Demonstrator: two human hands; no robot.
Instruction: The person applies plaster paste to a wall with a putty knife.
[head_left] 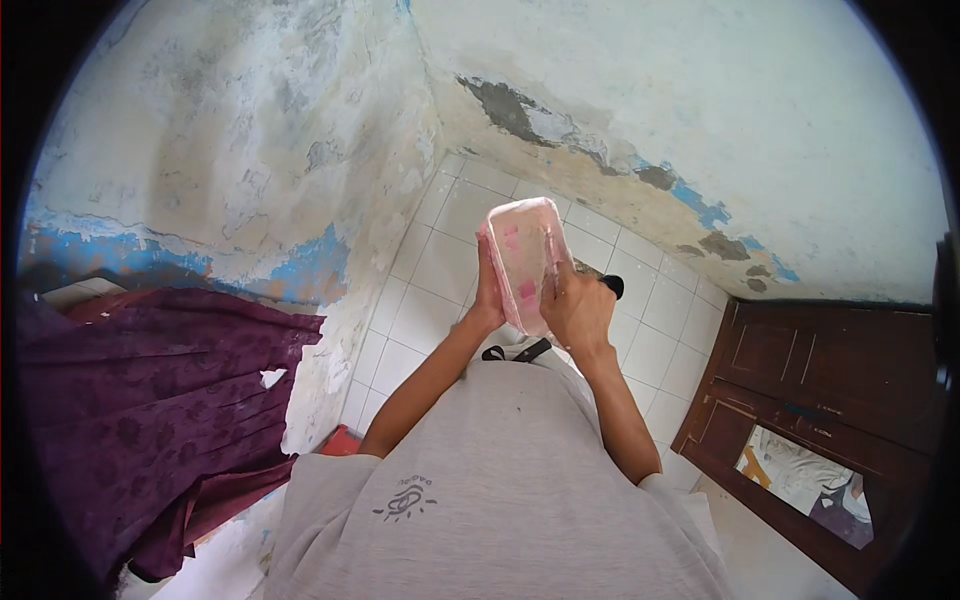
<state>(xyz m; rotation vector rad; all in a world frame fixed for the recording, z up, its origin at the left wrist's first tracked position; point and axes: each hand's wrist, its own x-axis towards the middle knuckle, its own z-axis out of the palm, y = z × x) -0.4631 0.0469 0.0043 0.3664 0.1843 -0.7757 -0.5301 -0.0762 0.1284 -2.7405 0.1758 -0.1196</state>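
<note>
A pink, shallow rectangular plastic tub (530, 270) is held up in front of my body, its open side toward me. Whitish smears coat its rim and inside, with brighter pink patches showing through. My left hand (487, 288) grips the tub along its left side. Across the tub's right edge lies my right hand (582, 312), fingers bent and the index finger reaching along the inside. It is closed round a tool with a rounded black handle end (613, 287) that sticks out on the right. The rest of the tool is mostly hidden by the hand.
White floor tiles (430, 265) lie below, meeting walls with peeling paint (640, 170) and bare patches. A dark purple curtain (170, 400) hangs at left; a red object (342, 442) sits near my left elbow. At right stands a brown wooden cabinet (830, 360) with a mirror-like panel (800, 480).
</note>
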